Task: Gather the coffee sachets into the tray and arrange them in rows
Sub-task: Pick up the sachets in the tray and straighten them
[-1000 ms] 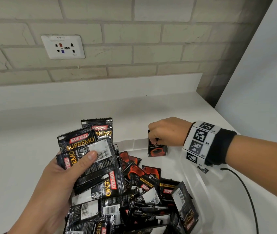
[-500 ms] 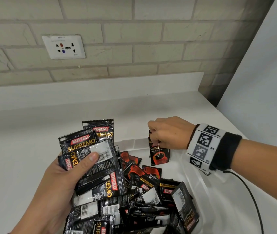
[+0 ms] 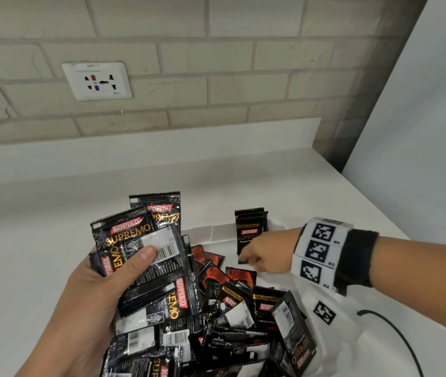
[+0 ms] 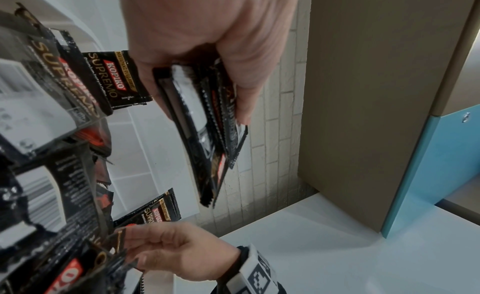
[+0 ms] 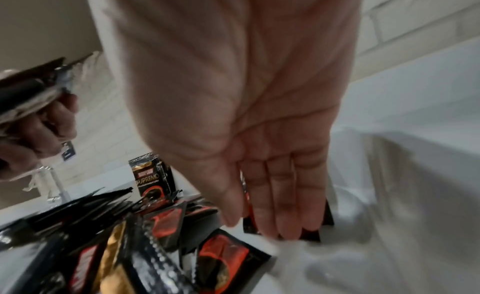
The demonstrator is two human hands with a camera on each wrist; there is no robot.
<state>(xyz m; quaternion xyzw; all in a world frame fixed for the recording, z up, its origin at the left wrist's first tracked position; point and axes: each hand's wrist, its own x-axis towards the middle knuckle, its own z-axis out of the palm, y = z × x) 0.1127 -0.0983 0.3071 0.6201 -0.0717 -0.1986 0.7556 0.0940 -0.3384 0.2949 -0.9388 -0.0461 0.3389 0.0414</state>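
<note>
White tabletop (image 3: 39, 240), brick wall behind; wall socket (image 3: 97, 80) upper left. A pale panel closes off the right side.

Clear tray (image 3: 211, 232) sits on the tabletop near the person, its far rim showing past the pile. Loose coffee sachets (image 3: 232, 317) heaped in it, black with red and gold print, lying at all angles, some face down with barcodes up. The heap covers the left and near part of the tray; bare white floor shows on the right.

Left hand (image 3: 99, 303) grips a fanned stack of sachets (image 3: 145, 257), thumb pressed across the top one, fingers curled behind. The stack is held above the left side of the heap and hides what lies under it.

Standing sachets (image 3: 250, 229), two or three, upright against the far wall of the tray, apart from the heap.

Right hand (image 3: 264, 257) reaches in from the right, just in front of the standing sachets, covering their lower part. In the right wrist view its fingers (image 5: 280, 195) are straight and together, pointing down, tips on the tray floor against the foot of a dark sachet behind them. Nothing curled in the palm.

Marker band (image 3: 319, 251) with black-and-white squares and a black strap on the right wrist. Black cable (image 3: 396, 333) trails over the tabletop, right of the tray.
</note>
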